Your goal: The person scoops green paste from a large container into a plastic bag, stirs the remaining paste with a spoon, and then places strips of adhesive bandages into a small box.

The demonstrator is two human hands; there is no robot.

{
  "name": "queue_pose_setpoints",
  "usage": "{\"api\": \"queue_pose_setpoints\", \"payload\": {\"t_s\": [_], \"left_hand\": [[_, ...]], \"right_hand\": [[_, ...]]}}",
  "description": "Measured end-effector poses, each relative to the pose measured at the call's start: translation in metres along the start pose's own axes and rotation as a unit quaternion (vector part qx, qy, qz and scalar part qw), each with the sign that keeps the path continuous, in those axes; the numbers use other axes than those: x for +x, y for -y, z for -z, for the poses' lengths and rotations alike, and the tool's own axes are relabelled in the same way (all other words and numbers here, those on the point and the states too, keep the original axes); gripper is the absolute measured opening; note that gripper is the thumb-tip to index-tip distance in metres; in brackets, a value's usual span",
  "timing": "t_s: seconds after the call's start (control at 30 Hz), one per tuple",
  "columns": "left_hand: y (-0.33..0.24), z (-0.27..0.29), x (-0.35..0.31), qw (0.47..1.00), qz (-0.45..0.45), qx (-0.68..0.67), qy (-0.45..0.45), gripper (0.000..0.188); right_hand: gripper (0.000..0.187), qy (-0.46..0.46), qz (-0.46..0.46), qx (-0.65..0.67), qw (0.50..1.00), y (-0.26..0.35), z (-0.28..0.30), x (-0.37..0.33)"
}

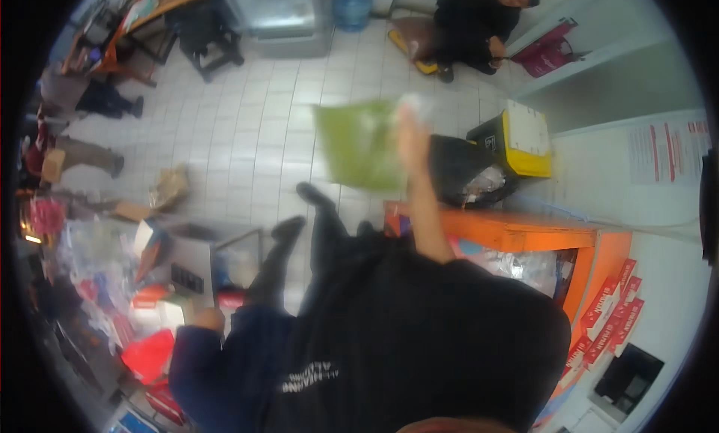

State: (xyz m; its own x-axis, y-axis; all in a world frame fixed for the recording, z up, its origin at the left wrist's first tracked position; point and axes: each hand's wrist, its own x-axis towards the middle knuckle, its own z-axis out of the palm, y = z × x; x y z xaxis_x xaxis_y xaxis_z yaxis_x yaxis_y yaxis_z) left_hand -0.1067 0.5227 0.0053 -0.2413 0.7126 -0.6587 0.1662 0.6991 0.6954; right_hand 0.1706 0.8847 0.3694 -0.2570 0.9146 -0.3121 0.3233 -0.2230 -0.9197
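The right hand [412,135] grips a blurred green bag [356,147] above the tiled floor [251,126], left of a black-and-yellow bin [530,138]; the left hand's state cannot be told.

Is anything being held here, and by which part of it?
The right hand seems to hold a green bag-like sheet by its right edge, though blur hides the exact grip. A whitish thing shows there too.

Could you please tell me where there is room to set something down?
The tiled floor is bare left of the green bag, between the grey cabinet and brown packaging. Clear plastic crowds the left side and the orange unit.
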Motion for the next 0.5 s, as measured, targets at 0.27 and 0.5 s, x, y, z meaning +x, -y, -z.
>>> {"api": "queue_pose_setpoints", "payload": {"t_s": [0.27,0.5], "left_hand": [[-0.003,0.024,0.039,0.997,-0.055,0.046,0.010,0.043],[0.044,0.091,0.130,0.951,-0.015,-0.240,-0.192,0.033]], "right_hand": [[0.039,0.019,0.103,0.037,0.994,0.102,-0.059,0.085],[0.046,0.127,0.247,-0.371,0.886,0.169,-0.171,0.219]]}}
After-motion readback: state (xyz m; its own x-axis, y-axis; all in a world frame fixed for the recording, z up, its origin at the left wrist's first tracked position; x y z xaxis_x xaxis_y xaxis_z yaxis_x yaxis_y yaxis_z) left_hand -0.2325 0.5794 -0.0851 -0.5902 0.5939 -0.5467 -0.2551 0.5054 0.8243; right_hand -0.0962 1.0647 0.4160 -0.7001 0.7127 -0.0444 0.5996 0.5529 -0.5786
